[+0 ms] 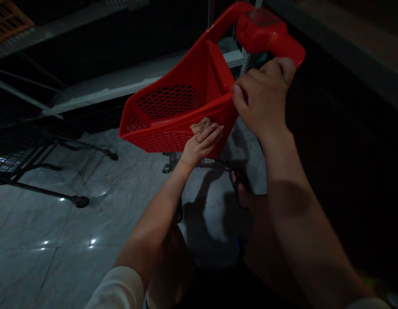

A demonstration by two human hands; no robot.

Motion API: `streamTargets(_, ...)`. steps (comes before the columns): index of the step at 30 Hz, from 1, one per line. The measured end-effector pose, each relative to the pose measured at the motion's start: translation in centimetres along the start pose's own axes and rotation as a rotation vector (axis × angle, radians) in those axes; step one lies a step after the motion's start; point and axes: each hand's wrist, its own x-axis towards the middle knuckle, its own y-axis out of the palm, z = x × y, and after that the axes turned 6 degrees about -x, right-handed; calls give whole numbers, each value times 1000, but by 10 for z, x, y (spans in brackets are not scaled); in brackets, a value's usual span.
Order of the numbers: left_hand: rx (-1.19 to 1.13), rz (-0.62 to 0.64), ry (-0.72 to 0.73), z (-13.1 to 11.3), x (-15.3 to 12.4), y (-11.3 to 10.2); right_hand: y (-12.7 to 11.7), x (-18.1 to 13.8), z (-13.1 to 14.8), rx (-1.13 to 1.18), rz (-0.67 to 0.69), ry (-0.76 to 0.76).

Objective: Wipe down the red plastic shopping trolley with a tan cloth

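A red plastic shopping cart [177,116] with a perforated basket stands in front of me. My left hand [203,143] presses a crumpled tan cloth [201,125] against the outer side of the basket, near its rear corner. The cloth is partly hidden under the fingers, and a ring shows on one of them. My right hand [266,92] is closed around the curved red handle [293,47], with its thumb near the basket's upper rim. Below the basket, part of the wheeled base [168,167] shows.
A dark wire cart [21,167] on casters stands at the left. Behind the red cart runs a metal shelf rack [102,92], with an orange crate [10,19] at the upper left. My sandalled foot [240,186] is close to the cart's wheels on the grey tiled floor [121,206].
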Motion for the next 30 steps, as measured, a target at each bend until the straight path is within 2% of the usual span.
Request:
streamTargets(3,-17,-123,6,-12,34,-13,-1,-2,2,2,-29,29)
streamTargets(6,33,-179,-44,-19,50,-9,-2,-5,3,38,-54,6)
streamTargets(11,85,-149,-22,-12,20,13,4,-7,-3,30,-120,-29)
streamTargets(14,132,-141,72,-10,8,10,10,-7,-6,57,-149,-48)
streamTargets(16,182,-228,96,-14,13,1,13,-6,-6,89,-160,-45)
streamTargets(19,234,-409,27,-24,30,-9,14,-7,-3,134,-178,-32)
streamTargets(21,250,-430,23,-30,37,-6,11,-9,-1,132,-180,-30)
streamTargets(23,258,-319,91,-32,35,5,8,-10,1,109,-167,-37)
streamTargets(28,201,303,233,-24,-7,43,5,-11,1,39,-176,-36)
streamTargets(30,168,436,245,-17,-24,50,5,-11,1,41,-169,-50)
